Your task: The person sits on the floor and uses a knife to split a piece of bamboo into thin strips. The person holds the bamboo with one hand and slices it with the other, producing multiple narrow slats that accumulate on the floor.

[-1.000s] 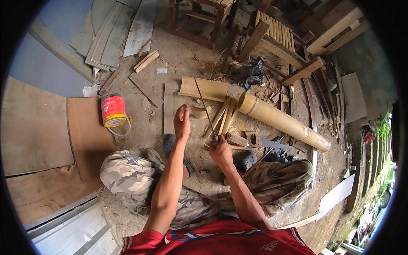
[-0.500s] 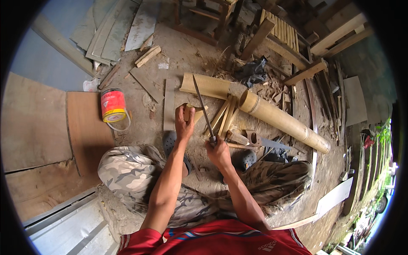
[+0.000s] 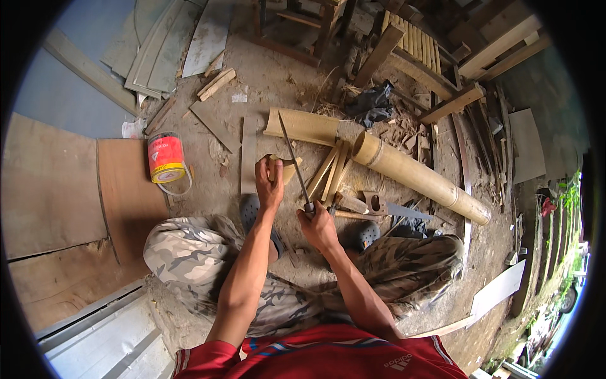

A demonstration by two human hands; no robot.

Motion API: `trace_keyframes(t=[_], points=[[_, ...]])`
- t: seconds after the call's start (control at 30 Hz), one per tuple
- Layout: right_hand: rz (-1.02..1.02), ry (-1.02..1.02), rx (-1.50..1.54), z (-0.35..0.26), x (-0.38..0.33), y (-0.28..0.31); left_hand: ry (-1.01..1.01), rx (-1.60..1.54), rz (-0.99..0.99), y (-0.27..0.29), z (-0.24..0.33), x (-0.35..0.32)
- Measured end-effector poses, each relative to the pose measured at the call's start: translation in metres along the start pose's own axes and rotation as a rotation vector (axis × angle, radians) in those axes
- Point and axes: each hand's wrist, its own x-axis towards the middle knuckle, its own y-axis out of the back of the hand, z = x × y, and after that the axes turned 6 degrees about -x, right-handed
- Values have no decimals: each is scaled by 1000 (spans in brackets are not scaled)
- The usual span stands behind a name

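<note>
My left hand is closed around a short piece of split bamboo, held upright-tilted above the ground between my feet. My right hand grips the dark handle of a long narrow-bladed knife. Its blade points away from me and to the left, passing close beside the bamboo piece; whether the edge touches it I cannot tell. Several bamboo strips lie just beyond the knife. A split bamboo half and a thick bamboo pole rest on the ground behind them.
A handsaw lies by my right shoe, beside a wooden-looking tool. On the left stands a red and yellow can. Wooden frames fill the far right, and black plastic lies near them.
Both hands have shifted slightly left, carrying the bamboo piece and knife with them. The blade has come a little lower along the bamboo piece. Both grips look the same.
</note>
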Motion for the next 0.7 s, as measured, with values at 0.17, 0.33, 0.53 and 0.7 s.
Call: trace_keyframes(t=[0.17, 0.33, 0.53, 0.7], points=[[23, -17, -32, 19, 0, -17, -59, 1, 35, 0, 18, -10], [-2, 9, -17, -3, -11, -3, -160, -218, 116, -3, 18, -11], [44, 7, -59, 8, -6, -9, -164, 26, 50, -4, 17, -10], [71, 52, -49, 13, -1, -22, 185, -113, 439, 5, -6, -5]])
